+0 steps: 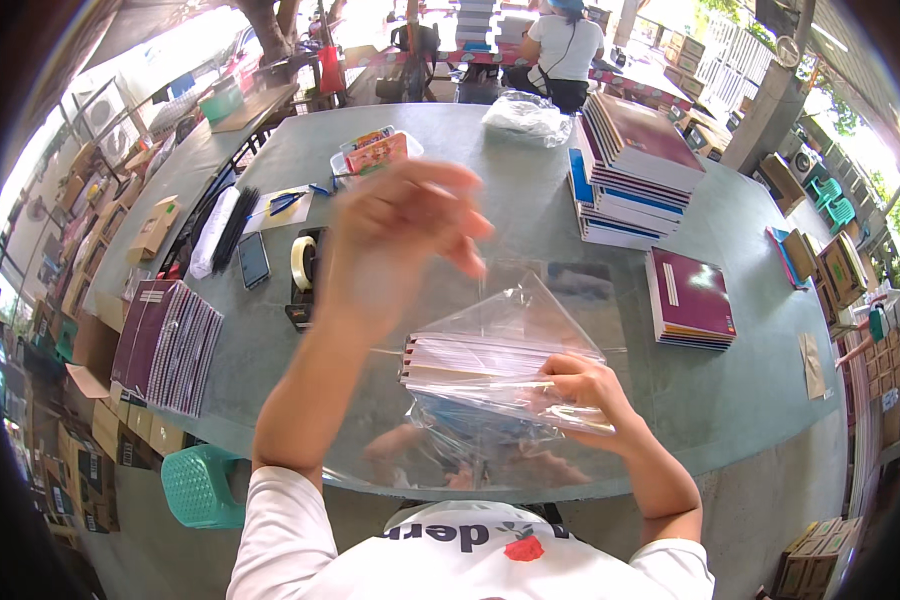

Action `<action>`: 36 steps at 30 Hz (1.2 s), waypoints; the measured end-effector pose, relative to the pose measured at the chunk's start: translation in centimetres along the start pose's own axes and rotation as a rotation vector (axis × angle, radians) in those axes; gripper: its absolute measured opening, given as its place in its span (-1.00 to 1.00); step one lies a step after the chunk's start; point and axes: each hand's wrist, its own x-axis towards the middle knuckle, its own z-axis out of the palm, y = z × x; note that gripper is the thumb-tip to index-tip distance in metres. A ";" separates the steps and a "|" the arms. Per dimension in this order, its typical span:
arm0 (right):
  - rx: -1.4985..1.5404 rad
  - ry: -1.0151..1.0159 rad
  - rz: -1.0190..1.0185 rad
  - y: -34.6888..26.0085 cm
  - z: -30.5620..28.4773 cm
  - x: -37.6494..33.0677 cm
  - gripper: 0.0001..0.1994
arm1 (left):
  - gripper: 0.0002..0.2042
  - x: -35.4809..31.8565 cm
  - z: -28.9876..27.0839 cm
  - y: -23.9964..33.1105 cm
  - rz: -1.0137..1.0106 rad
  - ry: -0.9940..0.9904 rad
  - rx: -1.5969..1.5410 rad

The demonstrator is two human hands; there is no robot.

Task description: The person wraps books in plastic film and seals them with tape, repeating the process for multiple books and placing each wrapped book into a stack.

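Note:
A bundle of notebooks (470, 357) lies near the front edge of the table, its page edges facing up, wrapped in clear plastic film (532, 310). At the bundle's right end my right hand (585, 388) is closed on the film, fingers pressed against the notebooks. My left hand (410, 225) is raised over the table above the bundle's left end, blurred by motion. Its fingers look apart, and nothing shows between them. To the left of that forearm stands a black tape dispenser (300, 310) with a roll of tape (302, 262).
Maroon notebook stacks stand at left (165, 345), right (692, 295) and far right (635, 165). A phone (254, 260), scissors (285, 203), a white tray (380, 150) and crumpled plastic (527, 118) lie on the table (370, 120). A green stool (202, 487) stands at front left. Another person (565, 50) sits beyond.

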 end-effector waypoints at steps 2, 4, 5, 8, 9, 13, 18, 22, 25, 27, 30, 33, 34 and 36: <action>0.003 0.002 0.028 0.0 -0.3 -0.3 -0.82 | -0.44 -0.9 -1.1 1.3 0.295 0.178 0.072; 0.035 0.004 0.031 -0.4 -0.3 -0.2 -0.83 | -0.31 -2.8 -0.6 -1.5 0.369 0.016 0.322; 0.045 0.012 0.032 -0.4 -0.1 -0.1 -0.83 | -0.24 -3.8 -0.3 -2.8 0.400 -0.065 0.451; -0.062 -0.008 -0.005 -0.6 0.2 0.0 -0.71 | -0.10 -4.8 1.6 -6.3 0.082 0.012 0.462; -0.207 0.278 -0.028 -1.3 0.8 0.2 -0.64 | -0.10 -4.4 1.3 -6.6 0.079 0.012 0.458; -0.214 0.463 0.092 0.1 -0.4 1.5 -0.36 | -0.40 -1.0 -0.8 -7.7 -0.183 -0.264 0.454; 0.388 -0.024 0.179 4.2 -2.4 3.6 -0.54 | -0.58 -0.8 0.8 -5.4 -0.028 -0.407 0.513; -0.680 -0.179 -0.245 -0.9 -2.6 0.9 -0.53 | -0.53 -5.8 1.7 -4.3 0.265 -0.404 1.196; -0.624 -0.229 -0.072 -2.7 -2.3 -2.9 -0.45 | -0.47 -8.8 1.3 -6.8 0.528 -0.289 1.423; -0.532 -0.260 -0.059 -2.7 -3.1 -2.5 -0.46 | -0.50 -10.5 1.1 -9.7 0.622 -0.196 1.528; -0.329 -0.210 0.008 -2.4 -2.3 0.3 -0.40 | -0.56 -10.3 1.9 -10.9 0.644 -0.083 1.475; -0.551 -0.094 -0.058 -0.7 1.6 2.9 -0.30 | -0.61 -10.0 1.8 -11.0 0.689 -0.068 1.494; -0.546 -0.099 -0.067 -0.8 1.9 3.0 -0.30 | -0.60 -10.3 1.5 -10.9 0.671 -0.070 1.494; -0.547 -0.175 -0.067 -0.8 1.6 2.9 -0.21 | -0.57 -10.8 0.3 -10.1 0.621 -0.099 1.327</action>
